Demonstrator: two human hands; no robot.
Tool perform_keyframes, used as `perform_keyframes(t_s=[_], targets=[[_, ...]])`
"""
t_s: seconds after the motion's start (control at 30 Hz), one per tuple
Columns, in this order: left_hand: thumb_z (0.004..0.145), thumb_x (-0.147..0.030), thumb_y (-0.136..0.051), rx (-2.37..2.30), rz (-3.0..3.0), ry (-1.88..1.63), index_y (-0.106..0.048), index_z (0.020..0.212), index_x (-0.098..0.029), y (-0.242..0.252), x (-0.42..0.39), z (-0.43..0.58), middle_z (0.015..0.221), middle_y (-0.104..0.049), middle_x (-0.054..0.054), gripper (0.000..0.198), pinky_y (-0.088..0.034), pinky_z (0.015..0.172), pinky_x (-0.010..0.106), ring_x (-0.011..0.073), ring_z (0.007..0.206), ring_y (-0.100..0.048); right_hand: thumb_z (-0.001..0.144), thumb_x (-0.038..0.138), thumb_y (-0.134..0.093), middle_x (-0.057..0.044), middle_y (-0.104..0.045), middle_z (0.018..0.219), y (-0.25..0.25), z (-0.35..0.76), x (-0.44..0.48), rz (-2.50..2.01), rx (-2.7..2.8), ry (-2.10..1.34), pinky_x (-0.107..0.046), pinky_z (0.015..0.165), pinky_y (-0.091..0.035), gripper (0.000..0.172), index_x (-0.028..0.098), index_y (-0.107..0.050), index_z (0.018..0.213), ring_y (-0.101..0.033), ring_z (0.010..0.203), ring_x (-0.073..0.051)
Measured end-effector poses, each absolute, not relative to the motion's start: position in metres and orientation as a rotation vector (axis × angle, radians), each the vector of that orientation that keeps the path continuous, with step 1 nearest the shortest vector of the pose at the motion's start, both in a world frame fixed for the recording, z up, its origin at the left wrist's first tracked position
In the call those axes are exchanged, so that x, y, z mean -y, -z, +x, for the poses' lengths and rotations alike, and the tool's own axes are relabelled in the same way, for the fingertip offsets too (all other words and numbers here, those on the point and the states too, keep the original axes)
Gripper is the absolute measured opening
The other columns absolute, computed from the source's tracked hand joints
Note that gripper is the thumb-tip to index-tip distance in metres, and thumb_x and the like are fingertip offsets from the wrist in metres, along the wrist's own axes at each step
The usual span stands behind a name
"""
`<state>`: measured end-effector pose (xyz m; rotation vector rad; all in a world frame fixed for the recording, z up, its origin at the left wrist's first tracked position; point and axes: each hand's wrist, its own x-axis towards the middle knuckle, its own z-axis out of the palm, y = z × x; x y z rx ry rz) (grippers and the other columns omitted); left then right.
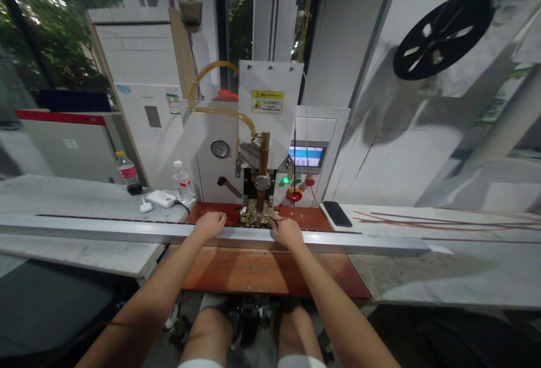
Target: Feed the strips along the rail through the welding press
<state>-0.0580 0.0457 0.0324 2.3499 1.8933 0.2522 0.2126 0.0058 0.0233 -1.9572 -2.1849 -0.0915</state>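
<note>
We rest our left hand [210, 225], fingers curled, beside the brass fixture [256, 218] under the machine's copper electrode [264, 156]. Our right hand [286, 230] pinches a thin dark wire [279, 220] just right of the fixture.

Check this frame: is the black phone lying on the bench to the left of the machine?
No, the black phone lies right of the machine, past its red button.

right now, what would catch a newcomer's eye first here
The white bench machine at centre, with its yellow warning label and copper electrode, draws the eye first. Both hands, left hand and right hand, sit at the brass fixture beneath it. Upper right hangs a black reel.
</note>
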Motion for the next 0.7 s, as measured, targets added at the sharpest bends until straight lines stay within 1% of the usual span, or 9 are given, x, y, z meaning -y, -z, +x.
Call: perform_keyframes(t_s=[0.13, 0.23, 0.33, 0.5, 0.7], targets=[[0.089, -0.041, -0.024, -2.040, 2.349, -0.163, -0.069, 0.095, -0.021, -0.030, -0.040, -0.066, 0.099, -0.069, 0.010, 0.049, -0.045, 0.081, 0.031, 0.0220, 0.095, -0.062, 0.095, 0.039, -0.026, -0.008, -0.069, 0.094, -0.023, 0.213, -0.006, -1.948, 2.190, 0.113, -0.028, 0.075, -0.039, 0.037, 0.023, -0.058, 0.104, -0.063, 0.087, -0.019], [0.088, -0.043, -0.023, -2.074, 2.366, -0.111, -0.069, 0.097, -0.022, -0.027, -0.035, -0.067, 0.097, -0.070, 0.011, 0.052, -0.046, 0.079, 0.033, 0.0243, 0.093, -0.063, 0.094, 0.039, -0.027, -0.008, -0.068, 0.094, -0.024, 0.212, -0.006, -1.967, 2.194, 0.110, -0.028, 0.075, -0.040, 0.036, 0.022, -0.058, 0.104, -0.063, 0.088, -0.020], [0.088, -0.044, -0.022, -2.048, 2.413, -0.089, -0.069, 0.097, -0.023, -0.025, -0.032, -0.067, 0.096, -0.070, 0.011, 0.053, -0.046, 0.078, 0.034, 0.0248, 0.092, -0.064, 0.094, 0.039, -0.027, -0.008, -0.068, 0.094, -0.025, 0.212, -0.005, -1.960, 2.197, 0.124, -0.028, 0.075, -0.040, 0.036, 0.023, -0.058, 0.104, -0.063, 0.088, -0.020], [0.086, -0.040, -0.024, -2.073, 2.374, -0.099, -0.071, 0.093, -0.022, -0.024, -0.033, -0.065, 0.096, -0.070, 0.012, 0.051, -0.045, 0.079, 0.034, 0.0253, 0.091, -0.064, 0.094, 0.039, -0.027, -0.008, -0.069, 0.094, -0.026, 0.212, -0.004, -1.981, 2.195, 0.117, -0.027, 0.075, -0.040, 0.036, 0.023, -0.058, 0.104, -0.063, 0.088, -0.019], [0.083, -0.041, -0.026, -2.142, 2.320, -0.144, -0.072, 0.094, -0.021, -0.019, -0.035, -0.065, 0.093, -0.070, 0.013, 0.051, -0.046, 0.078, 0.034, 0.0258, 0.089, -0.064, 0.095, 0.038, -0.027, -0.008, -0.069, 0.093, -0.028, 0.211, -0.002, -1.972, 2.193, 0.128, -0.026, 0.074, -0.040, 0.036, 0.023, -0.057, 0.106, -0.063, 0.087, -0.019]])
